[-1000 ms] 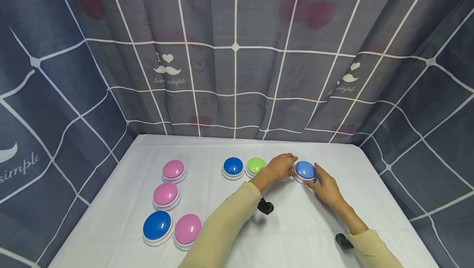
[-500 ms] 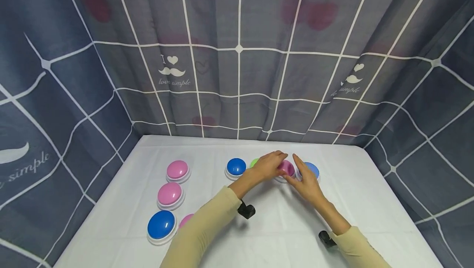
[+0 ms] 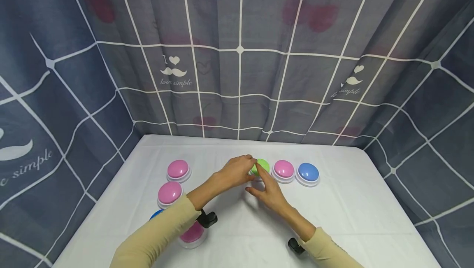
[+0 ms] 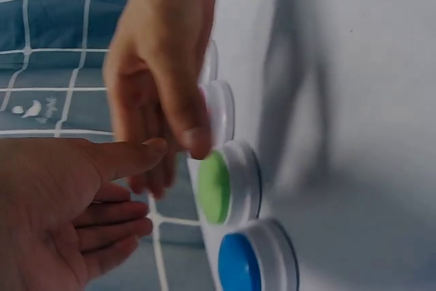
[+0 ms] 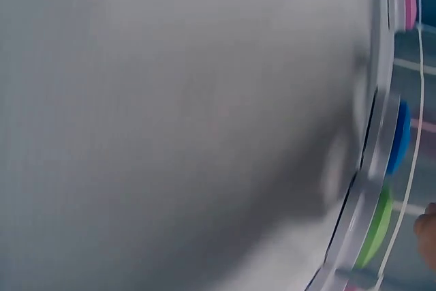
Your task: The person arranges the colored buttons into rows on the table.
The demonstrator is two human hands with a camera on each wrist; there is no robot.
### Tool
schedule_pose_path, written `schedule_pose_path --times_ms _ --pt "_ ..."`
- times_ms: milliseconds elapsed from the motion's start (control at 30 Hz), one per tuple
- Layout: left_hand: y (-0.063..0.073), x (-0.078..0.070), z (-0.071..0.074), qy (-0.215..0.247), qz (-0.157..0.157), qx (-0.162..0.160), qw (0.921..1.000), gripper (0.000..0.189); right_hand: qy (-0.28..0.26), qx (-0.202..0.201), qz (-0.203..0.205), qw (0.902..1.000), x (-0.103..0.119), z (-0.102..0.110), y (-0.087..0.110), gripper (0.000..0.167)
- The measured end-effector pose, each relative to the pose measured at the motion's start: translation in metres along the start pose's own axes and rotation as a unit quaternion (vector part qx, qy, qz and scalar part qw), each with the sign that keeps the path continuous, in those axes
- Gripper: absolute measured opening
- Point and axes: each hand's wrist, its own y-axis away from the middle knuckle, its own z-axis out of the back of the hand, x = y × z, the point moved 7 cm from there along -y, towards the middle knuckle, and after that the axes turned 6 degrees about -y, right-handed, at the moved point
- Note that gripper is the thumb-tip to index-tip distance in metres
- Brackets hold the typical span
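Note:
Round dome push buttons on white bases stand on the white table. My left hand (image 3: 234, 172) hovers at the row's left part and hides the blue button (image 4: 240, 264) from the head view. Beside it my right hand (image 3: 272, 194) has its fingers extended, close by the green button (image 3: 263, 166). In the left wrist view, the right thumb tip lies just at the green dome; whether it touches I cannot tell. Nothing is held in either hand. Right of the green one stand a pink button (image 3: 284, 169) and a light blue button (image 3: 308, 172).
Several more buttons stand at the table's left: a far pink button (image 3: 177, 169), a second pink button (image 3: 169, 192), a blue button partly behind the left sleeve (image 3: 148, 235), and a near pink button (image 3: 192, 232). A checked curtain (image 3: 222, 74) encloses the table (image 3: 340, 218).
Both hands have moved left along the row, from the light blue button past the pink one to the green one. The pink and light blue buttons now stand uncovered.

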Motion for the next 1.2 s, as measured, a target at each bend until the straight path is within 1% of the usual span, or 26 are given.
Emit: schedule_pose_path --times_ms 133,200,233,300,367,400,467,600,700,800,900,1000,1200 --pt "0.033 0.014 0.009 0.034 0.021 -0.021 0.999 0.057 -0.023 0.047 0.007 0.9986 0.013 -0.023 0.005 0.085" --pt "0.052 0.023 0.01 0.055 0.039 -0.024 0.9974 0.061 -0.035 0.075 0.004 0.9966 0.02 -0.034 0.01 0.087" --pt "0.062 0.027 0.009 0.066 0.051 -0.021 0.9963 0.061 -0.043 0.09 0.001 0.995 0.023 -0.041 0.012 0.088" --pt "0.084 0.037 0.007 0.086 0.076 -0.004 0.9934 0.064 -0.054 0.119 -0.007 0.9914 0.029 -0.053 0.018 0.089" --pt "0.105 0.045 0.005 0.107 0.099 0.023 0.989 0.067 -0.057 0.15 -0.017 0.9868 0.034 -0.063 0.022 0.09" --pt "0.115 0.05 0.004 0.117 0.105 0.036 0.9869 0.069 -0.051 0.165 -0.021 0.9848 0.036 -0.068 0.024 0.09" --pt "0.131 0.058 0.003 0.139 0.105 0.052 0.9834 0.071 -0.035 0.191 -0.025 0.9807 0.04 -0.077 0.026 0.09" --pt "0.159 0.07 -0.002 0.164 0.088 0.075 0.9797 0.077 0.003 0.23 -0.021 0.973 0.049 -0.092 0.026 0.091" --pt "0.179 0.074 -0.01 0.178 0.089 0.094 0.9755 0.086 0.015 0.253 -0.013 0.9672 0.055 -0.104 0.028 0.094" --pt "0.193 0.074 -0.016 0.173 0.089 0.107 0.9751 0.091 0.035 0.273 0.002 0.9614 0.062 -0.115 0.027 0.096" --pt "0.203 0.07 -0.021 0.148 0.077 0.103 0.9806 0.091 0.053 0.283 0.018 0.9576 0.068 -0.123 0.028 0.096" --pt "0.21 0.068 -0.024 0.129 0.066 0.092 0.9852 0.089 0.06 0.284 0.035 0.9562 0.073 -0.13 0.028 0.095" --pt "0.217 0.067 -0.023 0.124 0.055 0.068 0.9885 0.088 0.065 0.287 0.05 0.9545 0.078 -0.139 0.028 0.087"
